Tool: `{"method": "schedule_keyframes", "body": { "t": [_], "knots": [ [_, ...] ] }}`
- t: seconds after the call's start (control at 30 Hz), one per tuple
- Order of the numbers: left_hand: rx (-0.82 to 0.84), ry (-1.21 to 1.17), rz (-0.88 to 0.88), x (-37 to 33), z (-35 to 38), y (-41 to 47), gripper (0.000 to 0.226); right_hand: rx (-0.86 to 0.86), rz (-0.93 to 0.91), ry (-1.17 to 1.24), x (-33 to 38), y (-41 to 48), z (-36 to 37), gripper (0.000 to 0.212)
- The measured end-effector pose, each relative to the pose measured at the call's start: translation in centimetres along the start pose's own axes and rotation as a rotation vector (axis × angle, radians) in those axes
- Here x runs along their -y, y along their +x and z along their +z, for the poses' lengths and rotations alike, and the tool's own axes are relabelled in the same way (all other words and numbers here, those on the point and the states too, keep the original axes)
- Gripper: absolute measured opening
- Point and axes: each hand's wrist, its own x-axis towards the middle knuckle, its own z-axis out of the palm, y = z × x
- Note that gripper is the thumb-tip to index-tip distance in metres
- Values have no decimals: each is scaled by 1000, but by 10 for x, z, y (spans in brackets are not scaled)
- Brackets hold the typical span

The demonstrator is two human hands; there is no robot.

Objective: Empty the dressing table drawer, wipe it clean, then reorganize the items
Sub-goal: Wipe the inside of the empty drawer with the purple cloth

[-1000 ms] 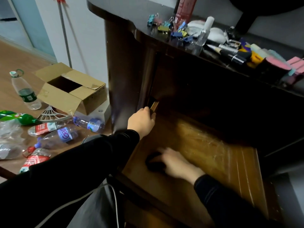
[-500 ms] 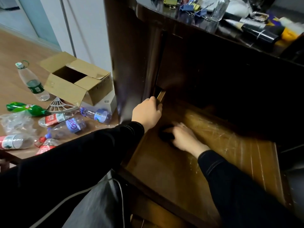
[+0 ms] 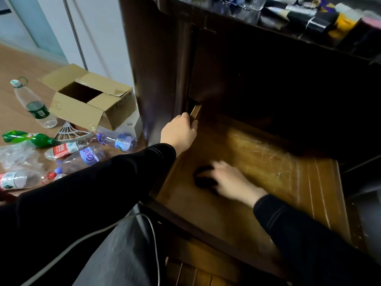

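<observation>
Two hands work the open drawer (image 3: 206, 215): the right hand (image 3: 231, 180), grip lost to blur, has drawn the dark cloth (image 3: 203, 178) from the back-left corner frontward, the left hand (image 3: 179, 133) still curls over its left wall; plastic bottles (image 3: 82, 156) and a cardboard box (image 3: 90, 100) lie leftward.

— Where is my left arm?

— Stretched forward, black sleeve down to the wrist. My left hand (image 3: 179, 133) is knuckles up, fingers hooked over the top of the drawer wall (image 3: 195, 111), thumb beside them.

— And the right?

— The forearm slants in from the lower right, its sleeve ending at the wrist. My right hand (image 3: 231, 180) is palm down on a dark cloth (image 3: 203, 176), fingers pointing left. It is blurred, so I can't tell whether my fingers curl round the cloth or lie flat.
</observation>
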Motion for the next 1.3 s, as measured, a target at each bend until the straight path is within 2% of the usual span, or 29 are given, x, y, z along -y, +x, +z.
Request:
{"method": "schedule_keyframes", "body": {
  "t": [0.13, 0.43, 0.5, 0.6, 0.7, 0.8, 0.87, 0.97, 1.17, 1.3],
  "knots": [
    [-33, 16, 14, 6, 7, 6, 28, -96, 242, 11, -32, 46, -14, 65],
    [-50, 24, 10, 6, 10, 7, 30, -94, 257, 37, -30, 49, -7, 63],
    [-46, 15, 4, 6, 9, 8, 29, -41, 215, 2, -16, 37, -12, 68],
    [-34, 5, 0, 6, 6, 6, 29, 50, 16, -42, 15, -6, -6, 75],
    [-24, -16, 3, 6, 5, 2, 30, 152, -208, -31, 43, -55, 8, 68],
    [-31, -36, 4, 6, 4, 3, 31, 232, -310, -63, 49, -74, 10, 55],
    [-32, -38, 6, 7, 6, 4, 31, 223, -339, -94, 46, -70, 8, 58],
    [-47, -37, 7, 9, 9, 7, 30, 126, -231, -107, 29, -43, 6, 67],
    [-47, -10, -6, 9, 10, 9, 31, -107, 234, -35, -37, 46, -9, 60],
    [-39, -1, -3, 5, 8, 6, 28, -144, 321, 7, -48, 66, -10, 60]
  ]
}}
